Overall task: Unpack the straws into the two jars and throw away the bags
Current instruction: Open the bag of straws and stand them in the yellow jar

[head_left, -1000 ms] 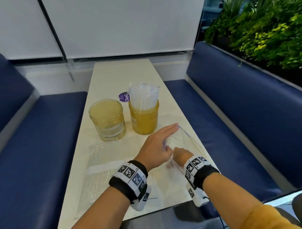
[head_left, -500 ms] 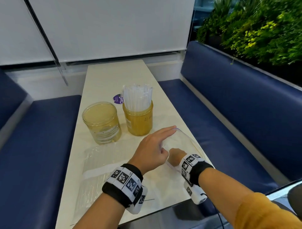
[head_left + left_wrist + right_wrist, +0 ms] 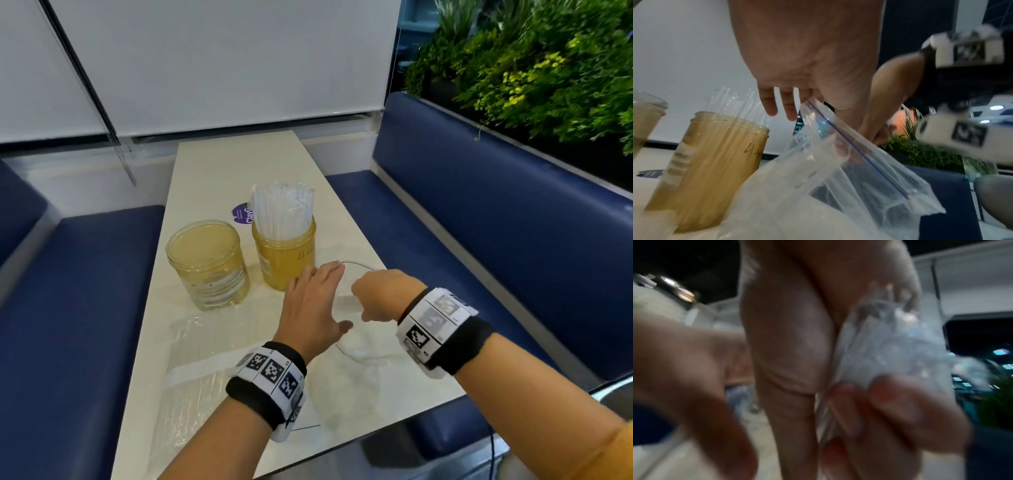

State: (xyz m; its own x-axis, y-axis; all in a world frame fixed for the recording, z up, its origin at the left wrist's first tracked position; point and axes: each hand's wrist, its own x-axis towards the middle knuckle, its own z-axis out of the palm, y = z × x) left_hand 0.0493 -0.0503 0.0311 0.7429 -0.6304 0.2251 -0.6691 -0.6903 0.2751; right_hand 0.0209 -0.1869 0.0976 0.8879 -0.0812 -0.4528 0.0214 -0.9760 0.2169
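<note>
An empty clear zip bag [image 3: 356,349] is held up between both hands at the near right of the table [image 3: 239,164]. My right hand [image 3: 376,294] grips a crumpled bunch of the bag [image 3: 890,345] in its curled fingers [image 3: 890,402]. My left hand [image 3: 313,305] is spread, its straight fingers [image 3: 777,104] against the bag's blue zip edge [image 3: 855,146]. Just beyond the hands, the right amber jar [image 3: 284,260] is packed with clear straws [image 3: 282,212]. The left jar [image 3: 209,267] holds none. A second bag [image 3: 191,377], full of straws, lies flat at the near left.
A purple sticker [image 3: 242,214] lies behind the jars. Blue benches run along the left [image 3: 85,308] and the right [image 3: 479,240] of the narrow table. A white blind hangs at the far end. Green plants [image 3: 531,68] stand behind the right bench.
My right hand has risen from beside the table and moved forward, lifting the bag's edge. My left hand has stayed at the bag's mouth and its thumb has spread out.
</note>
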